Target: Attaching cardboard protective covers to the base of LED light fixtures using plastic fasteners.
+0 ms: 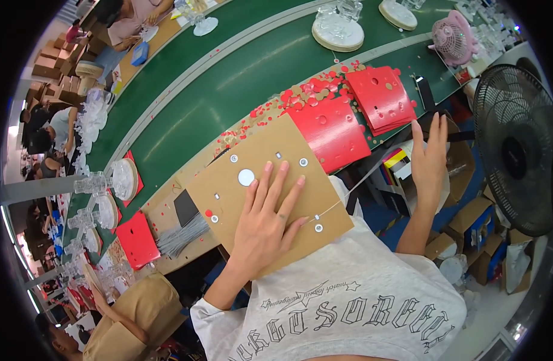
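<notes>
My left hand (265,221) lies flat with fingers spread on a square brown cardboard sheet (225,189), pressing it near my body. The sheet has a large round hole, small slots and metal-ringed holes near its corners. A thin pale wire (332,210) passes by the slot beside my left thumb and runs off the sheet's right edge. My right hand (430,157) is raised to the right, fingers stretched and apart, near a dark phone (424,93) at the table's edge. Whether the wire reaches this hand I cannot make out.
Red corrugated sheets (333,133) and scattered red and brown discs (315,89) lie beyond the cardboard. A bundle of grey wires (183,236) is at left. A black fan (514,150) and open boxes (475,219) stand at right. Co-workers sit along the green conveyor (186,117).
</notes>
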Tool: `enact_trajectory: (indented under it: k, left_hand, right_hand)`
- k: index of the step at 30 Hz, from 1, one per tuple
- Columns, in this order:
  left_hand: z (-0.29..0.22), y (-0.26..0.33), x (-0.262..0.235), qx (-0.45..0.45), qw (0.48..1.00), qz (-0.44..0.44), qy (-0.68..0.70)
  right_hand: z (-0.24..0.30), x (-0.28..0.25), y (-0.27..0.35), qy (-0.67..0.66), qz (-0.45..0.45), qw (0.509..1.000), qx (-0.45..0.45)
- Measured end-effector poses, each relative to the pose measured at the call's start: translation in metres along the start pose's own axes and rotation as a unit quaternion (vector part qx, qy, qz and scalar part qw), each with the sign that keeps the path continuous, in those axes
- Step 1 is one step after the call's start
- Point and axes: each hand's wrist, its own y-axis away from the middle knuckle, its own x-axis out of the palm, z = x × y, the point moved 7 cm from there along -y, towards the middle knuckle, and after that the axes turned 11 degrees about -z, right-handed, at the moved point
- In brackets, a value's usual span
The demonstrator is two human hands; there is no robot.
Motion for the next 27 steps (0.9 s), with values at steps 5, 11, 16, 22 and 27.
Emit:
enact_trajectory:
  k: [5,11,16,22,27]
  left_hand:
    - [0.003,-0.003,0.002,-0.017,1.000,-0.009,-0.001]
    - [0.001,-0.007,0.004,-0.010,1.000,-0.003,0.007]
    - [-0.002,-0.005,0.005,-0.004,1.000,0.005,-0.009]
    - [0.003,-0.013,0.000,-0.028,0.999,-0.016,0.026]
    - [0.012,-0.019,-0.004,-0.027,0.994,-0.096,0.039]
  right_hand:
    - [-0.024,0.038,0.011,-0.036,0.359,0.904,0.232]
    - [-0.038,0.086,0.017,-0.356,0.240,0.820,0.378]
    - [0.003,0.099,0.002,-0.495,0.091,0.779,0.374]
    - [0.107,0.061,-0.051,-0.613,0.274,0.726,0.149]
    - [0.186,0.031,-0.007,-0.517,0.352,0.702,-0.342]
